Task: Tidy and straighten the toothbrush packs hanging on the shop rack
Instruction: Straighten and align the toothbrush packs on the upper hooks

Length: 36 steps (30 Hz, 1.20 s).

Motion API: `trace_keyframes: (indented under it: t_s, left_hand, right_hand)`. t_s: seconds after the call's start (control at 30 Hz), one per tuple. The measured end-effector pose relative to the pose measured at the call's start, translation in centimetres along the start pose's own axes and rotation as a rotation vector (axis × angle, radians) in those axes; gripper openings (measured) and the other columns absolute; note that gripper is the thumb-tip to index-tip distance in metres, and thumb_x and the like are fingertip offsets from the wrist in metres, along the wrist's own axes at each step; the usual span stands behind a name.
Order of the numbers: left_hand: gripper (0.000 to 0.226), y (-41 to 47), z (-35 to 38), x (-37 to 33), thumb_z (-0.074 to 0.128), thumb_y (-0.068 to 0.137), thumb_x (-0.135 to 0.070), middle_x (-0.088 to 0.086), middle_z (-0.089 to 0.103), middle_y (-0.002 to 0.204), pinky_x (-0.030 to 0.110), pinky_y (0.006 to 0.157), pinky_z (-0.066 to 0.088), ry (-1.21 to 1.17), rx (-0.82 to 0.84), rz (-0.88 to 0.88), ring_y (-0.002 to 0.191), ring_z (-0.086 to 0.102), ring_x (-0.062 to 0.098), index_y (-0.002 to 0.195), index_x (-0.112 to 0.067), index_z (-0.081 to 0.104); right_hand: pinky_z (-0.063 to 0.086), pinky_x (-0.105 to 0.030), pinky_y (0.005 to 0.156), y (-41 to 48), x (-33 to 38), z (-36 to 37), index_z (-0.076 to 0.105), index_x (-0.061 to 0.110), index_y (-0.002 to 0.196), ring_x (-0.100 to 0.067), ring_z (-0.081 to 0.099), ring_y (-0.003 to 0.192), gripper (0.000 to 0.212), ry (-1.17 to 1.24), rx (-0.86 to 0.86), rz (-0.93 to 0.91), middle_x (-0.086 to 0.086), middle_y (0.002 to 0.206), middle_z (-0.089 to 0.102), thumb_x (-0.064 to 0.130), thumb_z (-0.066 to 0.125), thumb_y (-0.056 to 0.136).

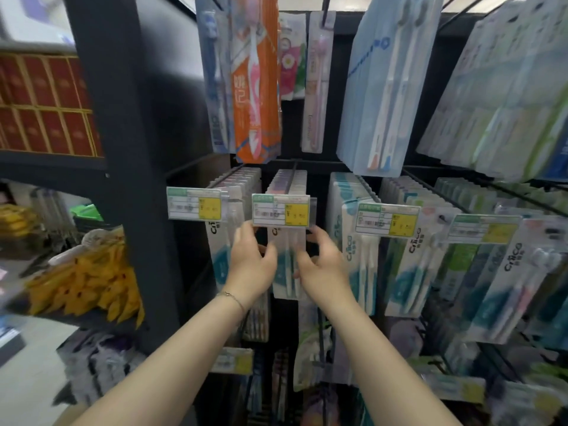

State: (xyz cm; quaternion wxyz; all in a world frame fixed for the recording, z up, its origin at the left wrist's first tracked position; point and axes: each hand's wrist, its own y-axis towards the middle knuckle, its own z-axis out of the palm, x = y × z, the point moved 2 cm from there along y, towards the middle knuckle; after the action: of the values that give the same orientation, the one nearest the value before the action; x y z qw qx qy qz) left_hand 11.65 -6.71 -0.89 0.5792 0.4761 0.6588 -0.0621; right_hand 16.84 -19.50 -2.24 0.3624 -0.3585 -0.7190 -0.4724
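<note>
View from a head-worn camera, looking at a dark metal shop rack (123, 179) hung with rows of toothbrush packs on wire hooks. The picture is slightly blurred.

Two bare forearms reach up from the bottom of the frame to the middle row. Between the hands hangs a white and teal toothbrush pack (287, 265), the front one on the second hook from the left, directly under a green and yellow price label (281, 210). The left hand (253, 265) holds the pack's left edge, its fingers (246, 232) curled up beside the label and its thumb lying on the front of the pack. The right hand (322, 269) holds the right edge in the same way, fingers (319, 235) curled round behind and thumb at the front. The pack hangs roughly upright. A thin bracelet (233, 298) circles the left wrist.

More packs of the same brand hang on the hooks to either side, each behind its own price label. On the row above hang an orange pack (256, 87) holding a pink brush and a stack of pale blue packs (384, 87). To the left of the rack, other shelves hold yellow packets (89, 281) and, higher up, red boxes (46, 109).
</note>
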Motion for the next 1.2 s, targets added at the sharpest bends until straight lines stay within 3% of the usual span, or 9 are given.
trace_keyframes:
  t_s: [0.13, 0.23, 0.4, 0.57, 0.73, 0.87, 0.97, 1.1, 1.2]
  left_hand:
    - [0.022, 0.9, 0.6, 0.9, 0.055, 0.099, -0.019, -0.008, 0.061, 0.110, 0.016, 0.070, 0.044, -0.039, 0.121, -0.097, 0.092, 0.060, 0.005, 0.120, -0.022, 0.052]
    - [0.017, 1.1, 0.7, 1.7, 0.057, 0.098, -0.019, -0.011, 0.064, 0.105, 0.022, 0.081, 0.049, -0.075, 0.119, -0.095, 0.102, 0.062, 0.011, 0.115, -0.019, 0.058]
    - [0.014, 1.1, 0.6, 2.1, 0.066, 0.093, -0.029, 0.002, 0.070, 0.088, 0.039, 0.077, 0.060, -0.105, 0.116, -0.111, 0.081, 0.069, 0.020, 0.094, -0.016, 0.063]
    - [0.025, 1.6, 0.5, 1.9, 0.071, 0.090, -0.032, 0.005, 0.071, 0.078, 0.047, 0.071, 0.061, -0.142, 0.139, -0.142, 0.067, 0.069, 0.017, 0.086, -0.008, 0.064]
    - [0.027, 1.5, 0.1, 1.8, 0.070, 0.090, -0.031, 0.008, 0.074, 0.078, 0.046, 0.069, 0.062, -0.181, 0.189, -0.182, 0.067, 0.073, 0.022, 0.089, -0.004, 0.063]
    - [0.038, 1.5, 0.2, 1.3, 0.068, 0.092, -0.025, 0.017, 0.072, 0.080, 0.044, 0.066, 0.059, -0.232, 0.225, -0.207, 0.060, 0.072, 0.023, 0.098, 0.011, 0.057]
    - [0.039, 1.4, 0.5, 1.4, 0.066, 0.094, -0.024, 0.028, 0.070, 0.093, 0.052, 0.073, 0.058, -0.296, 0.264, -0.255, 0.065, 0.073, 0.029, 0.103, 0.013, 0.055]
    - [0.024, 0.4, 0.4, 2.2, 0.059, 0.098, -0.022, 0.017, 0.074, 0.098, 0.029, 0.059, 0.058, -0.379, 0.309, -0.308, 0.069, 0.072, 0.031, 0.109, -0.001, 0.060]
    - [0.020, -0.6, -0.4, 3.1, 0.058, 0.099, -0.022, 0.016, 0.075, 0.098, 0.028, 0.060, 0.057, -0.423, 0.284, -0.309, 0.069, 0.072, 0.028, 0.108, -0.005, 0.061]
  right_hand:
    - [0.058, -0.048, 0.082, 0.8, -0.4, 1.2, 0.050, 0.063, 0.097, -0.020, 0.068, 0.089, 0.016, 0.035, 0.004, 0.014, 0.019, 0.106, 0.062, 0.055, 0.053, 0.084]
    - [0.059, -0.045, 0.079, 0.6, -0.8, 1.5, 0.051, 0.048, 0.109, -0.020, 0.069, 0.088, 0.021, 0.085, -0.014, -0.002, 0.015, 0.105, 0.064, 0.042, 0.060, 0.091]
    - [0.052, -0.019, 0.055, 0.3, -0.7, 0.9, 0.047, 0.029, 0.119, -0.022, 0.069, 0.077, 0.027, 0.145, 0.001, -0.009, 0.006, 0.098, 0.065, 0.028, 0.061, 0.096]
    - [0.058, -0.036, 0.068, 1.2, -0.8, 0.9, 0.050, 0.034, 0.124, -0.016, 0.067, 0.079, 0.029, -0.001, -0.010, -0.066, 0.007, 0.098, 0.069, 0.030, 0.057, 0.097]
    - [0.047, -0.027, 0.066, 1.5, -0.5, 0.3, 0.056, 0.030, 0.129, -0.006, 0.054, 0.072, 0.033, -0.006, -0.008, -0.072, 0.013, 0.086, 0.062, 0.028, 0.059, 0.096]
    - [0.055, -0.029, 0.077, 1.6, 0.3, -0.3, 0.062, 0.035, 0.124, -0.005, 0.063, 0.085, 0.030, -0.047, -0.029, -0.100, 0.013, 0.102, 0.072, 0.027, 0.057, 0.096]
    - [0.051, -0.029, 0.072, 1.9, 1.3, -0.7, 0.067, 0.033, 0.116, -0.013, 0.064, 0.086, 0.022, -0.188, -0.015, -0.075, 0.009, 0.092, 0.071, 0.029, 0.055, 0.098]
    - [0.052, -0.035, 0.076, 1.6, 2.1, -0.2, 0.068, 0.029, 0.108, -0.022, 0.063, 0.089, 0.020, -0.391, 0.058, -0.005, 0.001, 0.096, 0.069, 0.034, 0.051, 0.099]
    - [0.053, -0.040, 0.081, 0.3, 1.9, 0.6, 0.060, 0.029, 0.109, -0.023, 0.063, 0.093, 0.016, -0.382, 0.088, -0.105, 0.000, 0.101, 0.068, 0.033, 0.048, 0.099]
